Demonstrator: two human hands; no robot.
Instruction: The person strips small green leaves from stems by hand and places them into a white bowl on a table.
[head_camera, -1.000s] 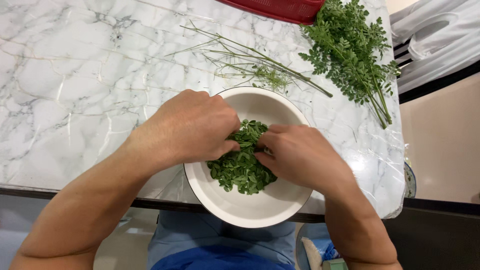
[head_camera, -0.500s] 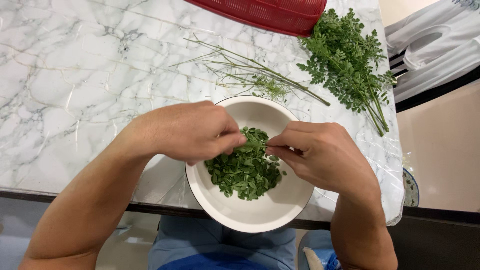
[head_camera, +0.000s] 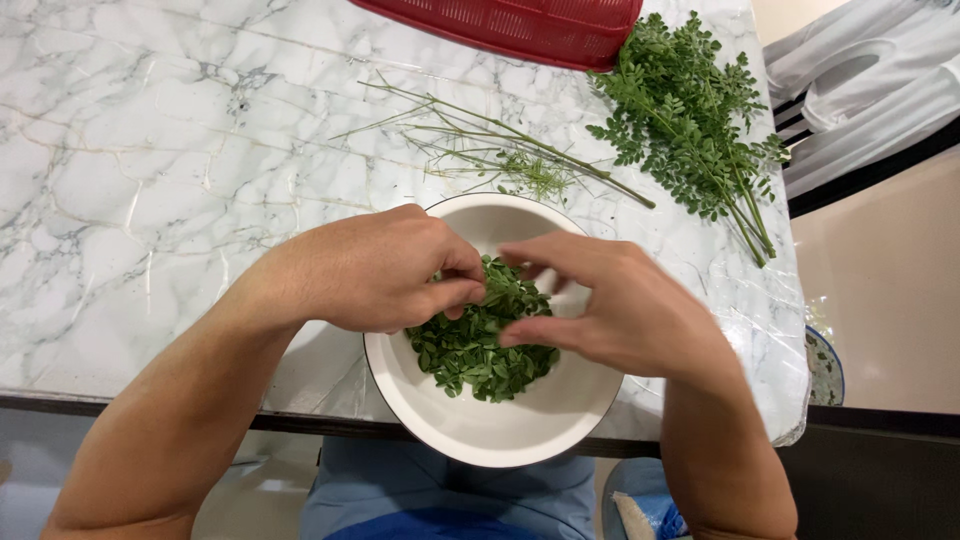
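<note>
A white bowl (head_camera: 480, 440) sits at the near edge of the marble table (head_camera: 150, 150), with a heap of small green leaves (head_camera: 480, 355) in it. My left hand (head_camera: 370, 270) hangs over the bowl's left side, its thumb and fingertips pinched together on some of the leaves. My right hand (head_camera: 615, 310) hovers over the bowl's right side, slightly blurred. Its fingers are spread apart and hold nothing that I can see.
Bare stripped stems (head_camera: 490, 140) lie just beyond the bowl. A bunch of leafy green sprigs (head_camera: 690, 120) lies at the far right of the table, beside a red plastic basket (head_camera: 520, 25). White plastic chairs (head_camera: 860, 80) stand past the table's right edge.
My right hand has let go of its pinch and opened its fingers, lifting slightly over the bowl. My left hand stays pinched over the leaves.
</note>
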